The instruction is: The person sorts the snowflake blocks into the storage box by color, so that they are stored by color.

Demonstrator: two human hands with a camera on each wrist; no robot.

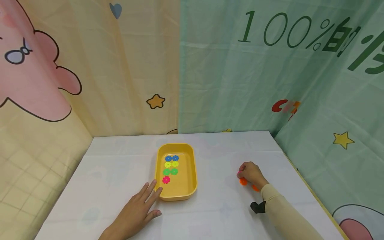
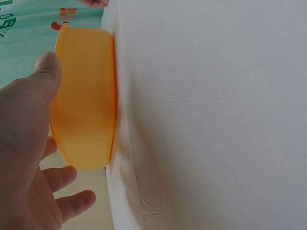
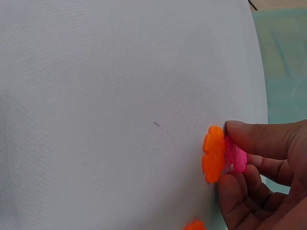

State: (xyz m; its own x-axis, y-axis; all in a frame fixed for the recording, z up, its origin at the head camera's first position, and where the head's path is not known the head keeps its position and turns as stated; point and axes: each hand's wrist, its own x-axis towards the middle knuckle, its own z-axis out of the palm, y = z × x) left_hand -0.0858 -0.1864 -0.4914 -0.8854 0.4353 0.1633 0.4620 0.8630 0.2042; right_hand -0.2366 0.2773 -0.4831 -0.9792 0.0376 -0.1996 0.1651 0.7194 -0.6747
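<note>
- Tray [image 1: 187, 176] on the table [image 1: 220, 170], just right of the left fingers [image 1: 154, 196], two tips at its near-left rim.
- Seven discs [image 1: 175, 158] in the tray's left half, beyond the left fingers: three pairs one behind another, one single disc nearest.
- Held disc [image 3: 237, 158] between the right fingers [image 3: 233, 195], well right of the tray.
- Second disc [image 3: 213, 154] right beside it, at the fingertips.
- Third disc [image 1: 255, 188] behind the right fingertips, by the wrist.
- Curtain [image 1: 210, 100] beyond all fingers, behind the table.

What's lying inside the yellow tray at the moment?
Inside the yellow tray: two blue flower pieces, two yellow flower pieces, two green flower pieces and one pink flower piece. The left hand covers part of the near-left corner; anything directly beneath is hidden.
</note>
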